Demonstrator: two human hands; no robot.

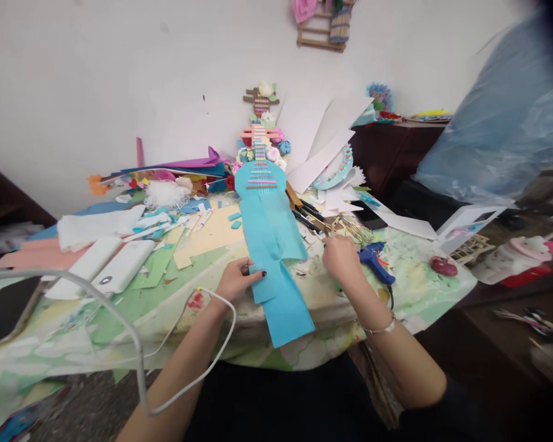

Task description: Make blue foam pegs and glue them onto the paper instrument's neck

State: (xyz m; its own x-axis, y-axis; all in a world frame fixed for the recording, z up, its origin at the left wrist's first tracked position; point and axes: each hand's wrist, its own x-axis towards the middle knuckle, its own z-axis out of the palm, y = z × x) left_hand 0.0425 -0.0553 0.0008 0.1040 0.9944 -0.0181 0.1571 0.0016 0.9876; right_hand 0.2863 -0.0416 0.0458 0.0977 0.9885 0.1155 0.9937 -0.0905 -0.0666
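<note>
A long sheet of bright blue paper (276,236), creased and partly cut, hangs over the table's front edge. My left hand (239,279) pinches its left edge, thumb on top. The sheet's upper end meets a blue paper instrument-shaped craft (260,175) with coloured strips across it. To the right of the paper, my right hand (341,259) is closed in a fist above the table. Something thin seems to show at its fingers, too small to name. Beside this hand are several black pens (308,220), a blue glue gun (375,261) and gold-coloured scissors (352,228).
A white cable (141,350) loops across the front left, over my left forearm. White rolls (126,265) and paper scraps (212,233) cover the left side. A dark phone (368,215) lies at the right. White paper sheets (320,141) lean at the wall.
</note>
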